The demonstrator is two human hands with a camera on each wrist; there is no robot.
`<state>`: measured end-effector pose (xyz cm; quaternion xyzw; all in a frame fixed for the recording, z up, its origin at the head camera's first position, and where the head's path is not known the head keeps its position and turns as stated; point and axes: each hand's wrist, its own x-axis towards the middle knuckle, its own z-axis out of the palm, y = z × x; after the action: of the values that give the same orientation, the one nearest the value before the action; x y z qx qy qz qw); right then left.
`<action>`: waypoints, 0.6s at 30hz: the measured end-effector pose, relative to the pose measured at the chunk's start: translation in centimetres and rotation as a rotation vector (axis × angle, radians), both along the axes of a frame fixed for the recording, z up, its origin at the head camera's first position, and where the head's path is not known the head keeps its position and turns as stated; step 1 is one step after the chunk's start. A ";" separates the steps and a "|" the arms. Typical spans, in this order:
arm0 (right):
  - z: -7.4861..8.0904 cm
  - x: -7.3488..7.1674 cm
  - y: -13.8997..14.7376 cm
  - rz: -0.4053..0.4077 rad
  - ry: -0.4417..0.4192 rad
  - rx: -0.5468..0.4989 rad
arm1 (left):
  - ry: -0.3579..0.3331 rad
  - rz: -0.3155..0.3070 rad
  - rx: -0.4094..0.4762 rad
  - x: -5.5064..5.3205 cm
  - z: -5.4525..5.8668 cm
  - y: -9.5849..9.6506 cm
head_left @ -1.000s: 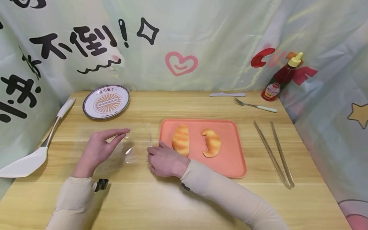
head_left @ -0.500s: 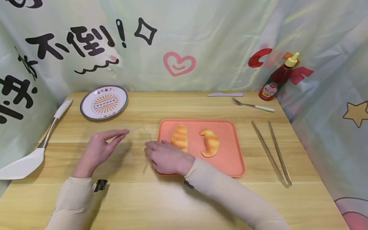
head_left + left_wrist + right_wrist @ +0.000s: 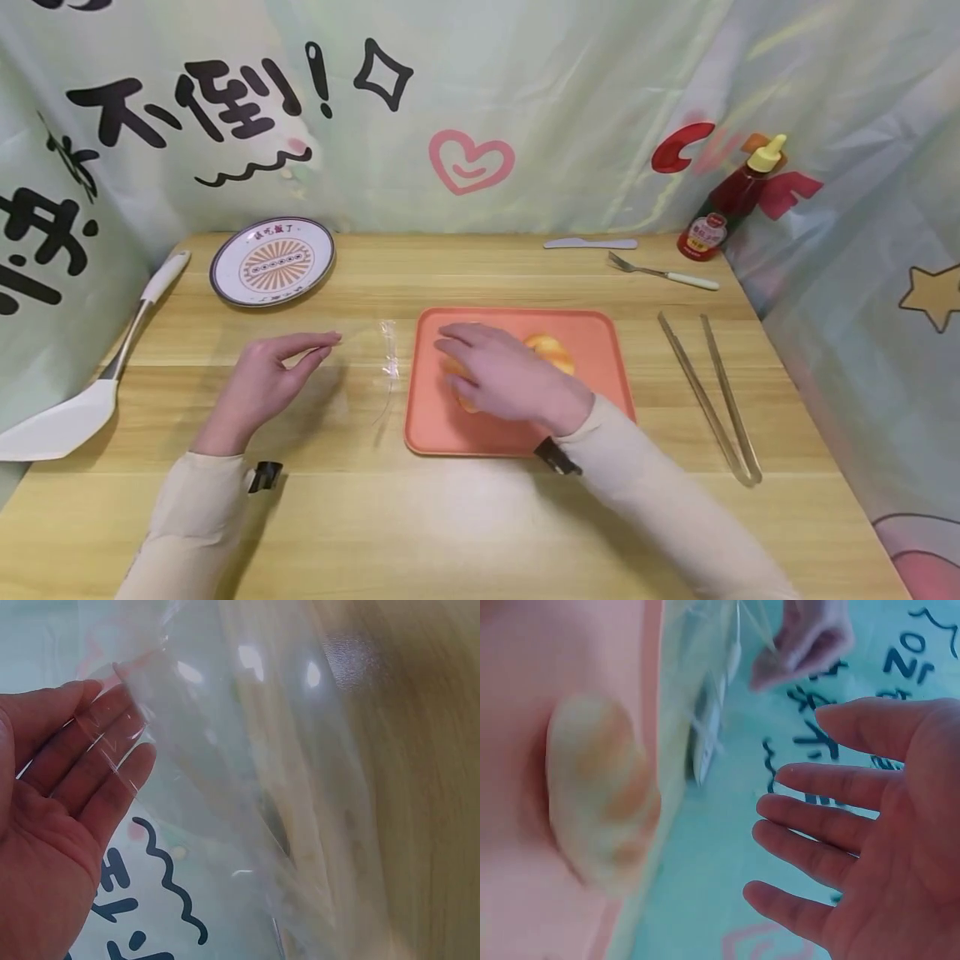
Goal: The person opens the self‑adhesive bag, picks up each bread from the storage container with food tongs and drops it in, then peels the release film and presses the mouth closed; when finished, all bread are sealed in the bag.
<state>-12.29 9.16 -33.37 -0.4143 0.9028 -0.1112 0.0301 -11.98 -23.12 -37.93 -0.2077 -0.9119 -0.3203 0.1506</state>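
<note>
The person's left hand (image 3: 262,383), left of centre in the frame, pinches the edge of a clear plastic bag (image 3: 217,772) between thumb and fingertips. I can see the film stretch away from that grip across the left wrist view, with bright glints along its upper part. In the head view it is nearly invisible, showing mostly as a shiny strip just left of the tray.

The right hand (image 3: 510,375) is over the pink tray (image 3: 465,437), in the middle of the frame. It grasps nothing: in the right wrist view the fingers are extended and spread, palm showing, with a gap between them and the oval bread piece (image 3: 600,799), which lies on the tray. Seen from the head, the hand covers most of that piece and the lower part of the curved bread piece (image 3: 553,352) on its right.

A spatula (image 3: 60,421) lies along the left edge of the wooden table (image 3: 360,517), and a patterned plate (image 3: 273,262) sits at the upper left. Toward the upper right I see a knife (image 3: 590,243), a fork (image 3: 663,272) below it, and a red sauce bottle (image 3: 723,212) with a yellow cap. Metal tongs (image 3: 731,398) rest right of the tray, their arms apart.
</note>
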 end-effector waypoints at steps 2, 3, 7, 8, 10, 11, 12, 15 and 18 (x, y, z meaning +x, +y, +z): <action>0.5 0.0 1.3 -0.047 -0.016 -0.020 | 0.001 -0.001 0.000 0.0 0.0 -0.1; 0.6 0.0 2.0 -0.067 -0.015 -0.033 | 0.002 0.001 -0.002 0.0 0.0 -0.2; 0.9 0.0 4.9 -0.144 0.004 -0.089 | 0.004 0.003 -0.007 0.0 0.0 -0.3; 0.9 0.0 5.6 -0.161 0.007 -0.097 | 0.005 0.005 -0.009 0.0 0.0 -0.3; 1.0 0.0 7.0 -0.193 0.002 -0.098 | 0.003 0.009 -0.010 0.0 0.0 -0.4; 1.0 0.0 7.6 -0.210 -0.002 -0.089 | 0.004 0.012 -0.013 0.1 0.0 -0.4; 1.0 0.0 8.2 -0.231 -0.009 -0.082 | 0.003 0.015 -0.015 0.1 0.0 -0.4; 1.2 0.1 9.9 -0.290 -0.033 -0.083 | -0.001 0.015 -0.017 0.1 0.1 -0.4; 1.4 0.3 11.5 -0.346 -0.040 -0.105 | -0.001 0.013 -0.016 0.1 0.1 -0.3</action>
<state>-11.94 20.69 -31.99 -0.2515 0.9528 -0.1697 0.0067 -11.84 -23.41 -37.79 -0.2025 -0.9159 -0.3122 0.1504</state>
